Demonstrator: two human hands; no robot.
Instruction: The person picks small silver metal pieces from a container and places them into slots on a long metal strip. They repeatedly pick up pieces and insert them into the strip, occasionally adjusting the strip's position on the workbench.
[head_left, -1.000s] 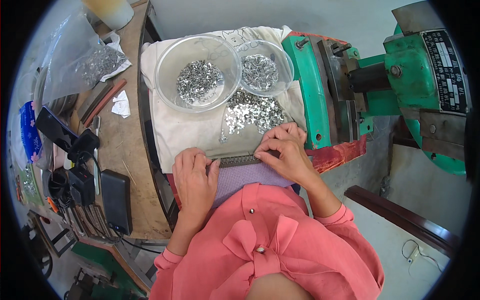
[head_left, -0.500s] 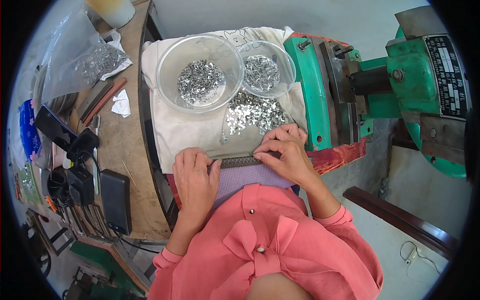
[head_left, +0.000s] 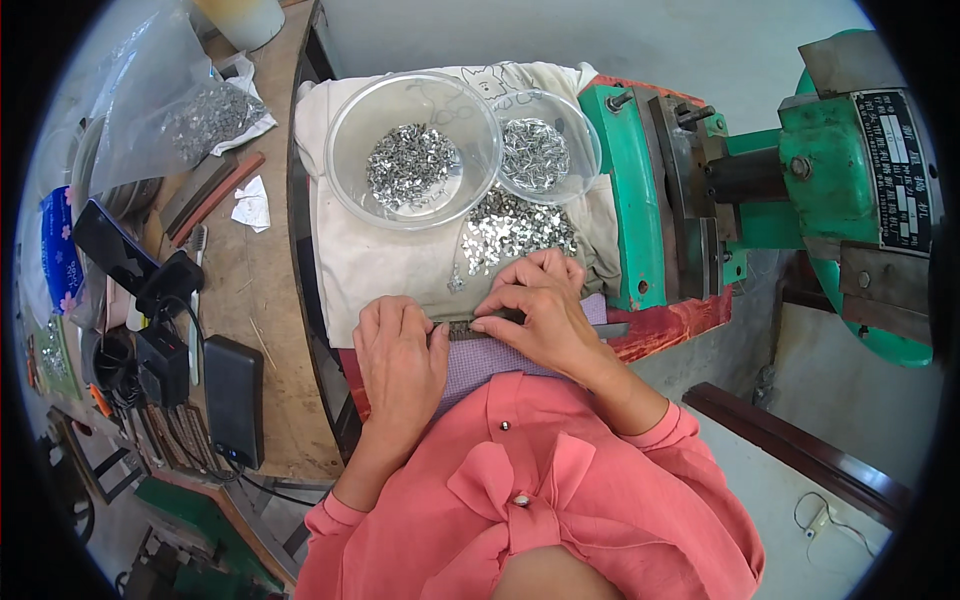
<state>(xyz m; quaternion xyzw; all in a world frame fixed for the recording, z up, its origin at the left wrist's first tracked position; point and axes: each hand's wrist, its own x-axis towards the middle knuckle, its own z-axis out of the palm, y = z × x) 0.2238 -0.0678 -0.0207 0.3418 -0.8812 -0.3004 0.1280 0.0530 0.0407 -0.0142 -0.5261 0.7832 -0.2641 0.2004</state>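
A narrow dark metal bar (head_left: pixel 461 330) with a row of small metal pieces along it lies across the cloth edge in front of me. At its left part my left hand (head_left: pixel 398 350) is closed on it, thumb at the near side and fingers bent. My right hand (head_left: pixel 540 308) grips the bar near its middle between thumb and fingers; whether a small piece is also in that pinch is hidden. Just beyond lies a pile of shiny small metal pieces (head_left: pixel 500 238). Behind it stand a large clear tub (head_left: pixel 335 150) and a smaller clear tub (head_left: pixel 594 150), both holding small metal parts.
A green machine (head_left: pixel 632 200) stands at the right on a red board (head_left: pixel 690 322). On the wooden table (head_left: pixel 285 370) at left are a phone on a stand (head_left: pixel 112 245), a black power bank (head_left: pixel 233 400), cables, and a plastic bag of metal bits (head_left: pixel 215 115).
My right hand has slid left along the bar, closer to my left hand, baring the bar's right end. My left hand stays on the bar. The whole view has shifted slightly.
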